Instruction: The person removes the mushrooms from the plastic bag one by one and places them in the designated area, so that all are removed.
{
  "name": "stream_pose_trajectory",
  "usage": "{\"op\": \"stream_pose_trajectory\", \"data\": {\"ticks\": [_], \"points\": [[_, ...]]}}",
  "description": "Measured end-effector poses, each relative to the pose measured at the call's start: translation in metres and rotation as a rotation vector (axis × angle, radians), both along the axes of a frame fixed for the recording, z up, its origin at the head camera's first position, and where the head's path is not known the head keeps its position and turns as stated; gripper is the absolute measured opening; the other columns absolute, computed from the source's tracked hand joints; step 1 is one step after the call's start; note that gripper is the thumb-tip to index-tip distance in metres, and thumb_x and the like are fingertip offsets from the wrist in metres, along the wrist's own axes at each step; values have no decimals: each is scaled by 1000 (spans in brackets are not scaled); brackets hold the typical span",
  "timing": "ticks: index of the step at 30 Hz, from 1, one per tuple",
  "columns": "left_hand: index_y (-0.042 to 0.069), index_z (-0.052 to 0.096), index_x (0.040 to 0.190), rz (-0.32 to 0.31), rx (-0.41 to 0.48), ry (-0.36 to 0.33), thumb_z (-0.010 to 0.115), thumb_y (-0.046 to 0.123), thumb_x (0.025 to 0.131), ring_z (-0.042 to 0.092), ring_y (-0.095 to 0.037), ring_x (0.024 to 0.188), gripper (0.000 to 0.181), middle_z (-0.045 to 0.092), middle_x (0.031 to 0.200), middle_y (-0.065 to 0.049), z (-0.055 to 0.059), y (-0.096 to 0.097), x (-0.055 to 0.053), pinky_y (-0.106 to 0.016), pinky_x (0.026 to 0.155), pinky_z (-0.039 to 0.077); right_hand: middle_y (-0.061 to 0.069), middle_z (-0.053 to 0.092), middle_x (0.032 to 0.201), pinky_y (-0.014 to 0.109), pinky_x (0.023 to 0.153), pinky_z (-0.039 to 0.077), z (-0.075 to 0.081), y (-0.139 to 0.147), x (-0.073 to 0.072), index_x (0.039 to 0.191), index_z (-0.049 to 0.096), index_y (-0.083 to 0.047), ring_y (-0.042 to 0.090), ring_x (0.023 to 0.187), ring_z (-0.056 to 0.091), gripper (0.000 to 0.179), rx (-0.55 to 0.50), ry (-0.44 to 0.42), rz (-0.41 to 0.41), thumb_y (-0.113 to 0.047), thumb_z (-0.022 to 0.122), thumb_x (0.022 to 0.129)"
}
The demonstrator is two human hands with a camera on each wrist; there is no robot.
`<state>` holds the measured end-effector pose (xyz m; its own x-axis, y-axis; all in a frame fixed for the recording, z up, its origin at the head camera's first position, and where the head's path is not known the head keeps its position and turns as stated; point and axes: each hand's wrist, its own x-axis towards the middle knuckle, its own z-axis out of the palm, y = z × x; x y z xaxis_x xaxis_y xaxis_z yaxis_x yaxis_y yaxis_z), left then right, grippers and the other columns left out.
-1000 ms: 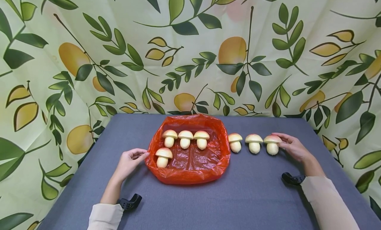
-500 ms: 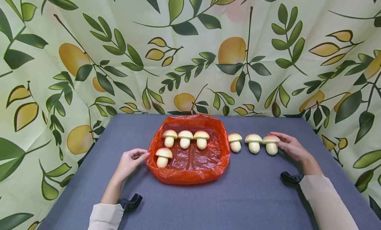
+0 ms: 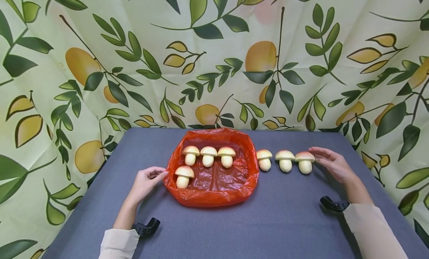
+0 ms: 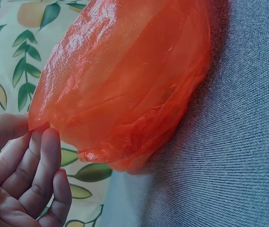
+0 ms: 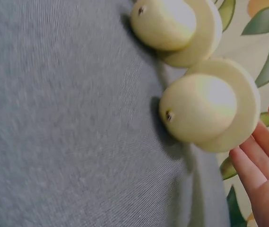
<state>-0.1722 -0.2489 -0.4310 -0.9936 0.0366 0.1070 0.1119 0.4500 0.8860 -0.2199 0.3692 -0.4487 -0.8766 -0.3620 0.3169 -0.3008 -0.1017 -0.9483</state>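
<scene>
My left hand [image 3: 146, 183] pinches the left rim of a red plastic bag [image 3: 211, 199], which stands with its mouth spread wide. In the left wrist view the bag's edge [image 4: 44, 106] lies between thumb and fingertips. Several cream mushrooms [image 3: 208, 157] with reddish-yellow caps lie inside the bag. To its right, three more mushrooms sit in a row. My right hand [image 3: 333, 165] is beside the rightmost mushroom [image 3: 305, 164], fingers extended and holding nothing. In the right wrist view its fingertips are close to that mushroom's cap [image 5: 247, 109]; whether they touch it I cannot tell.
A grey-blue cloth [image 3: 268, 225] covers the table. Behind and at the sides hangs a curtain [image 3: 214, 65] printed with leaves and fruit. The nearest loose mushroom [image 3: 264, 160] sits against the bag's right edge. Each wrist wears a black camera mount [image 3: 147, 228].
The right hand has let go of the rightmost mushroom and drawn slightly to the right, after shifting it a little left. The left hand and bag have stayed in place.
</scene>
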Motion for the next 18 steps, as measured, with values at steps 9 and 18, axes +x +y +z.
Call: {"op": "stream_pose_trajectory", "data": {"ticks": [9, 18], "points": [[-8, 68, 98, -8, 7, 37, 68, 12, 88, 62, 8, 71, 22, 69, 77, 18, 1, 2, 1, -17, 65, 49, -23, 67, 116, 4, 84, 45, 21, -14, 20, 129, 57, -7, -12, 107, 61, 40, 76, -59, -225, 10, 50, 93], [-8, 69, 101, -13, 11, 28, 69, 12, 88, 61, 8, 71, 24, 74, 84, -4, 4, 3, 3, -18, 66, 50, -20, 69, 112, 4, 84, 45, 39, -49, 42, 127, 56, -7, -10, 102, 64, 33, 57, -114, -302, 0, 55, 95]]}}
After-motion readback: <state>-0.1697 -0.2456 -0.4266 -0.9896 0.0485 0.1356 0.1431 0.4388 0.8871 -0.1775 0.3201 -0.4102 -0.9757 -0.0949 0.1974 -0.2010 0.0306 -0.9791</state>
